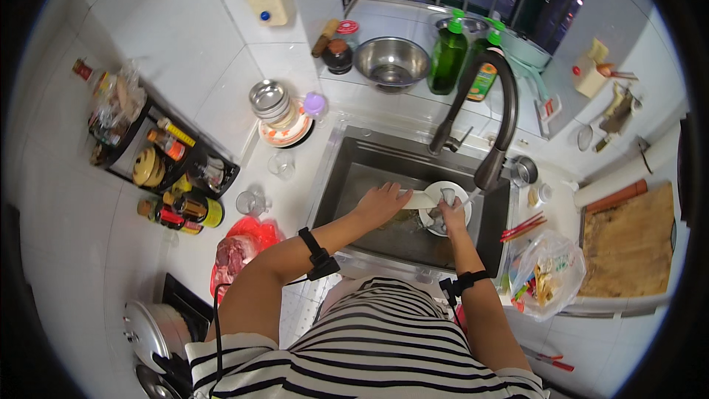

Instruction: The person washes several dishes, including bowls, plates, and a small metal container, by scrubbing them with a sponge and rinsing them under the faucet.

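Over the dark sink basin (354, 177), my left hand (384, 204) holds a white ceramic piece (419, 200), perhaps a spoon or a small dish seen from the side. A grey-white cloth (447, 197) is in my right hand (452, 215), at the right end of that piece. Beneath lies a white bowl (465, 221) in the basin, with more greyish material inside that I cannot make out. A thin stream of water runs from the dark pull-down faucet (489, 169) beside my right hand.
Left of the sink are glass cups (251, 203), stacked bowls (269, 97) and raw meat (232, 255) on a red bag. Behind stand a steel bowl (391, 61) and green pump bottles (447, 58). At right are red chopsticks (523, 227), a plastic bag (548, 277) and a wooden cutting board (628, 244).
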